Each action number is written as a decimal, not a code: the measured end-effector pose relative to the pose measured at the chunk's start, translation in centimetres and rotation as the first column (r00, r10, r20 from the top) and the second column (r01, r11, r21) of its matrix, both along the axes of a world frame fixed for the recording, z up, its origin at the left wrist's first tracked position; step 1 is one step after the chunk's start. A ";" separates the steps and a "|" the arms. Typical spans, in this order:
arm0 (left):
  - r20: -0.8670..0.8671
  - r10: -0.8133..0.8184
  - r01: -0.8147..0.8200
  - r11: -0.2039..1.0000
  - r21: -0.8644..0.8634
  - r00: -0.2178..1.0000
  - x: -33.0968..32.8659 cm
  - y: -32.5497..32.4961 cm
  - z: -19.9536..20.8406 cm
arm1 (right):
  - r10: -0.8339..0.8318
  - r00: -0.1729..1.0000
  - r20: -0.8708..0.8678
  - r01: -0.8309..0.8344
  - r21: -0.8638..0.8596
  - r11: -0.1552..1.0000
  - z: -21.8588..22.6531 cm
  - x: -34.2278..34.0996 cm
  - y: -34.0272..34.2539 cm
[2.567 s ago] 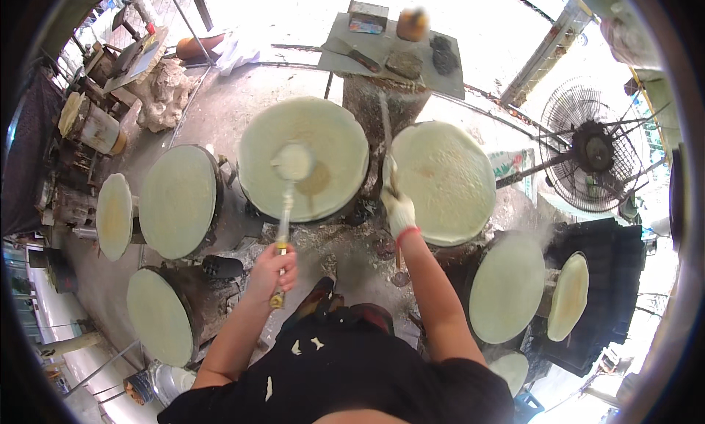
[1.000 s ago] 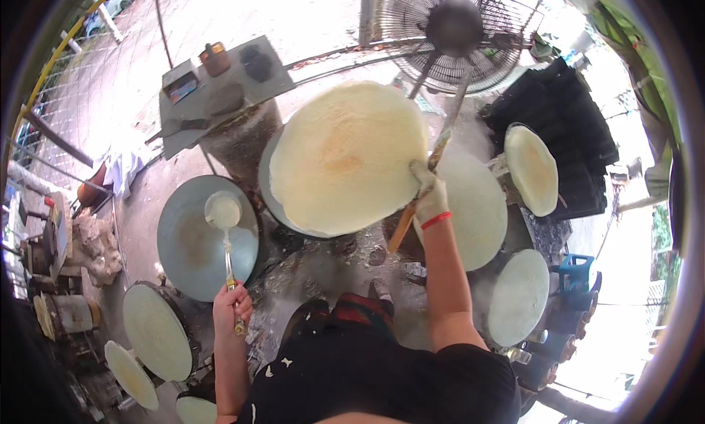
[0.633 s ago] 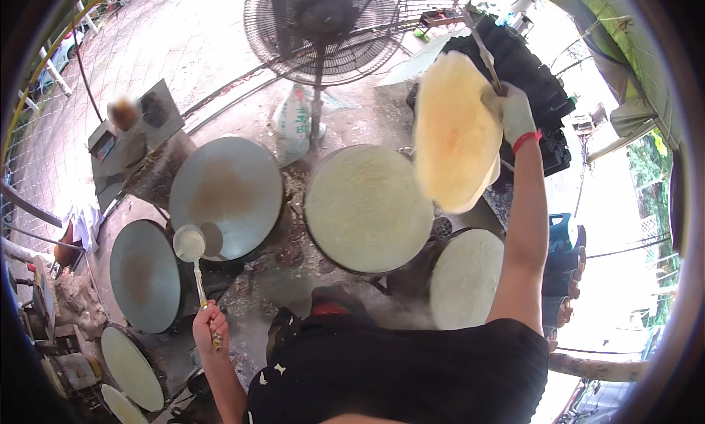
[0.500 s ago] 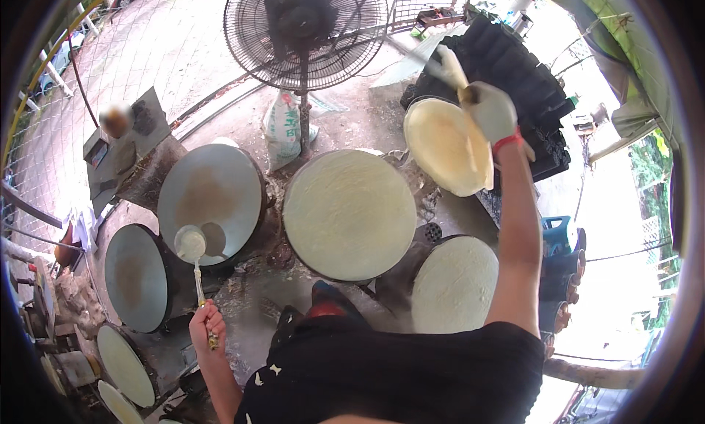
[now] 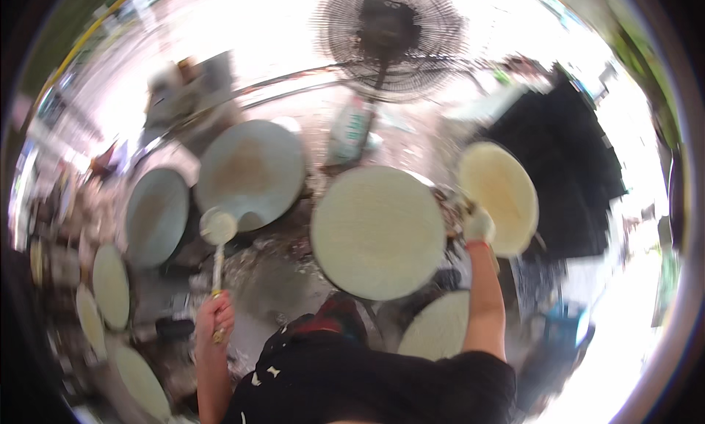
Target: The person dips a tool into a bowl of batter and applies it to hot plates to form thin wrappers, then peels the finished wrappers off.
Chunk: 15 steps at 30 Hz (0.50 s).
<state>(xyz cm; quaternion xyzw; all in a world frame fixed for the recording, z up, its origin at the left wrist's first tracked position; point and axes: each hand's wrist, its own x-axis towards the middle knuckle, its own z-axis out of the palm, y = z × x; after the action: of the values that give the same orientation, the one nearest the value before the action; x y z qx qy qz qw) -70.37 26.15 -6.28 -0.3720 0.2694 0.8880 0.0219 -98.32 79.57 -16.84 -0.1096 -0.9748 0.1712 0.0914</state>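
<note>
One black ribbed stack [image 5: 562,167], blurred. One fan [image 5: 389,31] beyond griddles. Five pale rounds [image 5: 378,233]: one central, one lower right, three at left. Two bare grey griddles [image 5: 253,160], side by side, browned in middle. One yellowish flatbread [image 5: 507,189], just beside stack's left edge. One white sack [image 5: 349,134] below fan. One ladle [image 5: 218,226], bowl by near left edge of larger bare griddle; left hand [image 5: 214,315] curled tight round handle. One gloved right hand [image 5: 479,226] at flatbread's lower left edge, blurred; cannot tell whether gripping.
</note>
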 end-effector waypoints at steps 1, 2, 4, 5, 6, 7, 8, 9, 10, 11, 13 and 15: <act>-0.060 0.028 -0.025 0.999 0.039 0.998 1.3 -0.2 0.3 | 0.065 0.998 0.007 -0.064 -0.069 0.996 1.4 0.2 -2.7; -0.113 0.013 -0.006 0.998 0.058 0.993 2.5 -0.7 -0.2 | 0.015 0.991 0.135 0.043 -0.416 0.908 2.9 0.9 -5.9; -0.142 0.054 -0.041 0.995 0.091 0.988 4.1 -1.2 0.1 | 0.217 0.975 0.058 -0.155 -0.523 0.838 -4.2 -0.7 -6.0; -0.049 0.074 -0.073 0.997 0.009 0.996 4.6 -1.3 1.3 | 0.343 0.939 0.016 -0.308 -0.399 0.864 -4.6 -0.3 -8.9; -0.158 0.145 -0.134 0.988 0.076 0.977 7.1 -2.0 0.8 | 0.425 0.905 0.037 -0.380 -0.384 0.842 -5.3 0.5 -13.2; -0.171 0.228 -0.215 0.973 0.087 0.959 9.5 -2.5 0.5 | 0.518 0.854 0.055 -0.386 -0.601 0.700 -5.8 1.5 -18.3; -0.186 0.291 -0.276 0.956 0.105 0.939 12.0 -3.2 0.1 | 0.564 0.801 0.200 -0.281 -0.707 0.649 -3.5 4.4 -24.3; -0.201 0.380 -0.360 0.924 0.130 0.903 14.3 -4.1 0.0 | 0.659 0.730 0.184 -0.298 -0.781 0.549 -6.2 4.9 -28.3; -0.219 0.448 -0.423 0.893 0.156 0.867 17.5 -4.9 -0.3 | 0.729 0.664 0.167 -0.287 -0.843 0.454 -9.0 6.6 -31.8; -0.209 0.529 -0.511 0.849 0.135 0.823 21.1 -5.1 -0.5 | 0.836 0.531 0.139 -0.317 -0.882 0.348 -9.5 9.1 -36.0; -0.194 0.646 -0.644 0.761 0.080 0.738 28.1 -5.9 -0.8 | 0.967 0.243 0.078 -0.376 -0.911 0.168 -7.1 17.5 -45.2; -0.196 0.772 -0.775 0.627 0.079 0.605 36.0 -6.5 -3.0 | 0.989 0.076 0.124 -0.248 -0.959 0.140 -6.6 25.8 -52.7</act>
<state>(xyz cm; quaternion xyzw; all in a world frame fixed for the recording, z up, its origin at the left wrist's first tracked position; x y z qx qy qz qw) -34.38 19.60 -9.31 -0.3554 0.0893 0.8425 -0.3948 -72.55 26.85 -23.44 0.3161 -0.6179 0.5033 -0.5148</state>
